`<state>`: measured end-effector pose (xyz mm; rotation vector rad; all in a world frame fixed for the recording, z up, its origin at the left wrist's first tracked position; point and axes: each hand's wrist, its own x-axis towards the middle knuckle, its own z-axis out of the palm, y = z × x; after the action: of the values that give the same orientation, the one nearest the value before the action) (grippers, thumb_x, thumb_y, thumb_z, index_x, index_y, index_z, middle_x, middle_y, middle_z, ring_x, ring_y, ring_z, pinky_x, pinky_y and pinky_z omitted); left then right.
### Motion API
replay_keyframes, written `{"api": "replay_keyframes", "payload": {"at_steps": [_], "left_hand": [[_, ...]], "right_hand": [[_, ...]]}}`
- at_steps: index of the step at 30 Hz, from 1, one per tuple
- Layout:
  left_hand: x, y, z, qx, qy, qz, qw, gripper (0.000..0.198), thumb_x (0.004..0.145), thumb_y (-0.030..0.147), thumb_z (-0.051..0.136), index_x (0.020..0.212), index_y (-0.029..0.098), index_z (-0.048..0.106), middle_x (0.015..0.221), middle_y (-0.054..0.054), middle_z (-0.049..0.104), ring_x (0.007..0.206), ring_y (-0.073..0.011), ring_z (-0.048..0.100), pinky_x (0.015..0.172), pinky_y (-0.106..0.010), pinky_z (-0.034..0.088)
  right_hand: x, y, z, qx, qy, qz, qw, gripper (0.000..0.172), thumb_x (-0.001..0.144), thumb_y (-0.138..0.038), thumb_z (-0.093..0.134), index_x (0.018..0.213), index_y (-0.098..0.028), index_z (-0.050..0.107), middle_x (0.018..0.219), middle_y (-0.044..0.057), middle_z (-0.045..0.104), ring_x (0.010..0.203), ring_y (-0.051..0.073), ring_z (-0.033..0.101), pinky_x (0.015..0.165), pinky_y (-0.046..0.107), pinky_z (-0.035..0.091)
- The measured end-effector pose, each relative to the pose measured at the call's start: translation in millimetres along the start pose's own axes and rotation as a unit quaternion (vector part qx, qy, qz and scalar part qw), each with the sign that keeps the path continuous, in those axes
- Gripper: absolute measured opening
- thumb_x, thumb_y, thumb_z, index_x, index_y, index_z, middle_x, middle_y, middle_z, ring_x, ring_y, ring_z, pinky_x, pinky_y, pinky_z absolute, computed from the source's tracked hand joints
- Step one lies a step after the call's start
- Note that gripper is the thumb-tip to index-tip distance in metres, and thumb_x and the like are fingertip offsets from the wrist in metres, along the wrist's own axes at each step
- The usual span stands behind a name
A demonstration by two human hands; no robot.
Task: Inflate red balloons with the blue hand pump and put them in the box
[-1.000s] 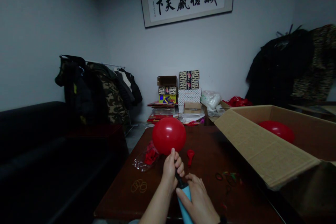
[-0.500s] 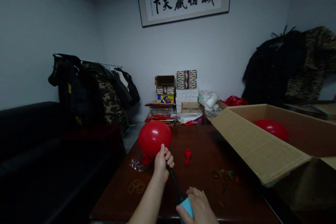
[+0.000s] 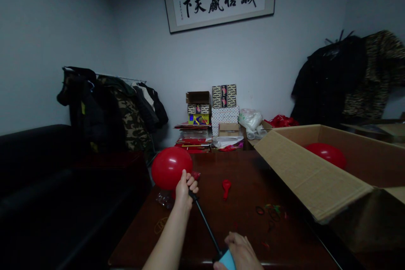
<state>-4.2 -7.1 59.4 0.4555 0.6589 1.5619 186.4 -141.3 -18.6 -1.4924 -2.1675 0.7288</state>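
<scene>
A partly inflated red balloon (image 3: 171, 168) sits over the table's far left part. My left hand (image 3: 186, 187) is closed around the balloon's neck, at the black end of a hand pump. From there a thin dark pump rod (image 3: 207, 223) slants down to the pump's light blue part (image 3: 228, 259). My right hand (image 3: 242, 252) is wrapped round that blue part at the bottom of the view, which cuts it off. An uninflated red balloon (image 3: 226, 187) lies on the table to the right of my left hand.
On the brown table (image 3: 240, 215) lie yellowish rubber bands (image 3: 160, 225), clear plastic wrap (image 3: 164, 199) and several coloured bands (image 3: 274, 211). An open cardboard box (image 3: 316, 177) at right holds a red balloon (image 3: 327, 155). A black sofa (image 3: 38, 185) stands left.
My left hand and the inflated balloon have moved left, away from my right hand. More of the pump rod shows between my hands. The right hand has shifted slightly down.
</scene>
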Motion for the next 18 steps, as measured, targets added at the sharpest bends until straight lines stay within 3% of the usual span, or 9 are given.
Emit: {"api": "replay_keyframes", "payload": {"at_steps": [8, 13, 18], "left_hand": [[-12.2, -3.9, 8.1, -0.014, -0.017, -0.005, 1.000, 0.043, 0.079, 0.047, 0.062, 0.063, 0.021, 0.033, 0.046, 0.011, 0.025, 0.032, -0.0031, 0.023, 0.035, -0.016, 0.013], [-24.8, -15.4, 18.9, -0.006, -0.030, -0.025, 0.999, 0.046, 0.076, 0.050, 0.063, 0.063, 0.021, 0.031, 0.044, 0.011, 0.024, 0.032, -0.0033, 0.021, 0.034, -0.017, 0.010], [-39.0, -33.0, 28.0, 0.013, -0.044, -0.036, 0.998, 0.047, 0.074, 0.054, 0.065, 0.064, 0.021, 0.033, 0.043, 0.011, 0.025, 0.031, -0.0030, 0.019, 0.034, -0.017, 0.009]], "right_hand": [[-1.9, 2.7, 0.6, 0.022, 0.025, -0.020, 0.999, 0.045, 0.079, -0.052, 0.056, 0.100, -0.014, 0.067, 0.121, 0.016, 0.058, 0.123, 0.032, 0.046, 0.110, 0.050, 0.022], [-1.2, -10.5, -9.1, 0.030, 0.061, -0.038, 0.997, 0.050, 0.082, -0.053, 0.051, 0.107, -0.012, 0.064, 0.124, 0.017, 0.056, 0.122, 0.032, 0.046, 0.110, 0.048, 0.022], [5.2, -26.8, -29.6, 0.014, 0.022, -0.029, 0.999, 0.055, 0.086, -0.051, 0.043, 0.116, -0.007, 0.059, 0.128, 0.020, 0.052, 0.125, 0.031, 0.043, 0.110, 0.046, 0.023]]}}
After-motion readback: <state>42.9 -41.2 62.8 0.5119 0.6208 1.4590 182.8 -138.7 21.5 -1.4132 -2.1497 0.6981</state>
